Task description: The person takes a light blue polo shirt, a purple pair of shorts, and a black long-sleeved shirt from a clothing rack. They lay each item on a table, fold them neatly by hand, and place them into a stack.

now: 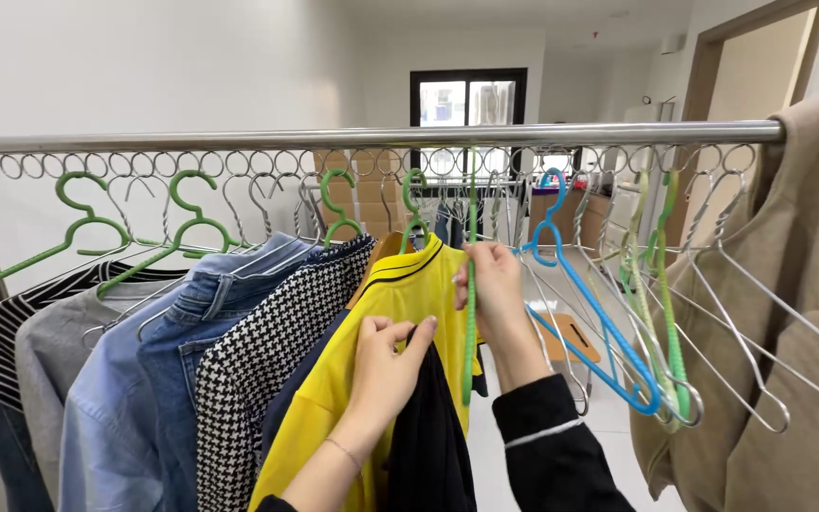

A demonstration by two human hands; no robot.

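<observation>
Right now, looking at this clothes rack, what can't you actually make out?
Head view only:
- How the green hanger sits in the black garment: right hand and cloth cover it.
- Left hand fingertips: buried in the black fabric.
- Beige coat: cut off by the right edge.
- Room behind: too small.

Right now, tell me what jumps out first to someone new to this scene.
The bright yellow shirt at the middle of the steel rail, with the left hand pinching a black garment before it. The right hand grips a green hanger; empty blue hangers dangle rightward.
</observation>
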